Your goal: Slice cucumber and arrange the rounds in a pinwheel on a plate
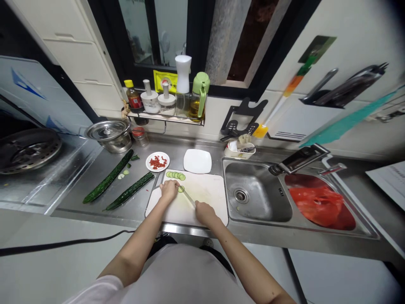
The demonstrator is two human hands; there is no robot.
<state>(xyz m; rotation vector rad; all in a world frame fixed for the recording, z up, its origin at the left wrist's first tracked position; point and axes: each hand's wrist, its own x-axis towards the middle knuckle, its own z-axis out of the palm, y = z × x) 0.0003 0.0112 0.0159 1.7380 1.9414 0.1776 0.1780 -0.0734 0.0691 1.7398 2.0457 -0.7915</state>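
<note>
My right hand [205, 212] is wrapped round the handle of a kitchen knife [190, 198], its blade pointing up and left across the white cutting board [209, 190]. At the blade's tip lies a round cucumber slice [181, 189]. My left hand [169, 191] is closed at the board's left side, its fingertips pinching the edge of that slice. Just above it, several overlapping cucumber slices [175, 175] lie in a row along the board's top edge. Left of the board is a cucumber [131, 192] with a cut end, and beyond it a longer cucumber [109, 177].
Behind the board stand a plate of chopped red pieces [163, 155] and a white square plate [197, 154]. The sink [259, 185] adjoins on the right, with a red bag [319, 204] beyond. A lidded pot [110, 135] and a rack of bottles [171, 116] are at the back.
</note>
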